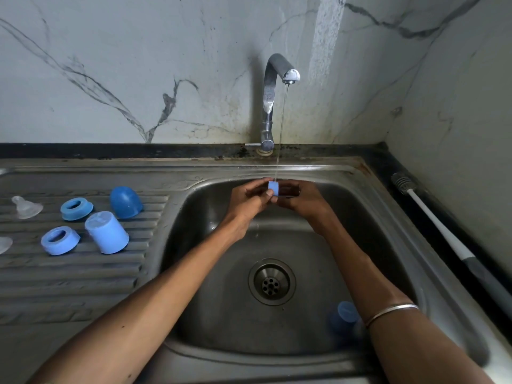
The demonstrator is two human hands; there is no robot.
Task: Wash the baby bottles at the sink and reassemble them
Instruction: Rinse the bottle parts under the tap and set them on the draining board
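Both hands meet under the running tap (pixel 279 70) over the sink basin (pixel 210 223). My left hand (pixel 246 199) and my right hand (pixel 300 198) together grip a small light blue bottle part (pixel 273 188), with the water stream falling on it. On the ribbed drainboard to the left lie two blue collar rings (pixel 76 208) (pixel 60 240), a pale blue bottle body (pixel 106 232) on its side, a dark blue dome cap (pixel 125 202) and two clear teats (pixel 26 207) (pixel 4 244). Another blue bottle piece (pixel 343 317) lies in the basin, partly hidden by my right forearm.
The drain (pixel 271 281) sits in the basin's middle. A long bottle brush (pixel 443 225) with a white handle lies along the black counter edge at the right. A marble-patterned wall rises behind the sink, and a side wall closes in on the right.
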